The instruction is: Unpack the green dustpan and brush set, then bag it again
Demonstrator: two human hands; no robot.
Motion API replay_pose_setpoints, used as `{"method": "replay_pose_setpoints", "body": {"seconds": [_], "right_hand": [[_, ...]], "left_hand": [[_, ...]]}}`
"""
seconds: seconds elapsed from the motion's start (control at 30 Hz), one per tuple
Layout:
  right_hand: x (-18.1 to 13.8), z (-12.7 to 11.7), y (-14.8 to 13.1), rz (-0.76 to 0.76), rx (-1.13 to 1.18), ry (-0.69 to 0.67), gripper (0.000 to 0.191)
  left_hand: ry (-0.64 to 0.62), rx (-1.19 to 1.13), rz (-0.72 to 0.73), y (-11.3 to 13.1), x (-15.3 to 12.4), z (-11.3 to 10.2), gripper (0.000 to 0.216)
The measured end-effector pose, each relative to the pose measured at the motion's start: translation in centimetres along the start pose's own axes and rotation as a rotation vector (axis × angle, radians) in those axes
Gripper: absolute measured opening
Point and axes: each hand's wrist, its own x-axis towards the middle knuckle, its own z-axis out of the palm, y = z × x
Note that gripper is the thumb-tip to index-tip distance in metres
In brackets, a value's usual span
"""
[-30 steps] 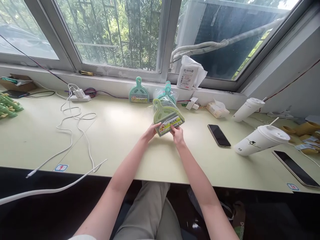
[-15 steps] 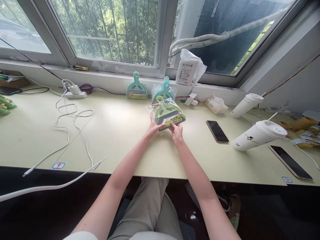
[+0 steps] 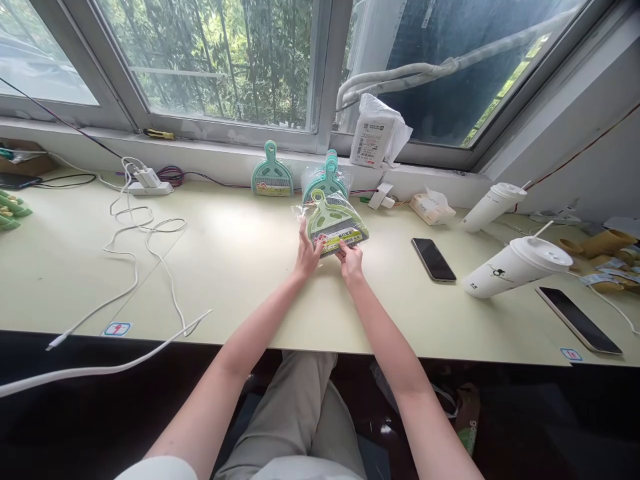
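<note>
— What frames the scene?
— A wide sliding window [image 3: 210,67] above a white sill [image 3: 210,157], green trees beyond.
— And below?
— Daylight falls across a long pale-green table [image 3: 240,267]; the floor beneath stays dark.

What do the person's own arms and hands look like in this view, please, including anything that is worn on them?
Both forearms are bare to above the elbow. The left hand and right hand wear no gloves; no rings, watch or bracelet show. A white short sleeve edges the left upper arm at the bottom of the picture. No sleeve shows on the right arm.
</note>
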Motion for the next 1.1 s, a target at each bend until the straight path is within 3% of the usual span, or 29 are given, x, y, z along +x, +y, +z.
{"method": "replay_pose_setpoints", "body": {"seconds": [0.17,0.27,0.37,0.5,0.63,0.87,1.1], "right_hand": [[0.2,-0.2,-0.3,0.016,0.042,0.006,0.016],[0.2,-0.2,-0.6,0.007,0.059,0.001,0.015],[0.0,0.0,-0.8,-0.008,0.039,-0.041,0.016],[-0.1,-0.1,-1.0,-0.037,-0.010,-0.028,0.015],[0.3,-0.6,-1.5,-0.012,-0.015,0.076,0.012],[0.3,-0.3,-2.0,0.057,-0.006,-0.078,0.014],[0.7,-0.9,-2.5,0.038,0.023,-0.101,0.016]], "left_hand": [[-0.028,-0.180,-0.055,0.5,-0.1,0.3,0.097],[-0.022,-0.417,-0.258,0.6,0.4,0.3,0.104],[-0.055,-0.582,-0.490,0.4,0.9,0.0,0.082],[-0.247,-0.530,-0.583,0.3,0.5,-0.2,0.052],[-0.461,-0.491,-0.677,0.5,0.0,0.2,0.051],[-0.204,-0.596,-0.561,0.3,1.0,-0.4,0.049],[-0.430,-0.548,-0.588,1.1,0.6,-0.9,0.050]]}}
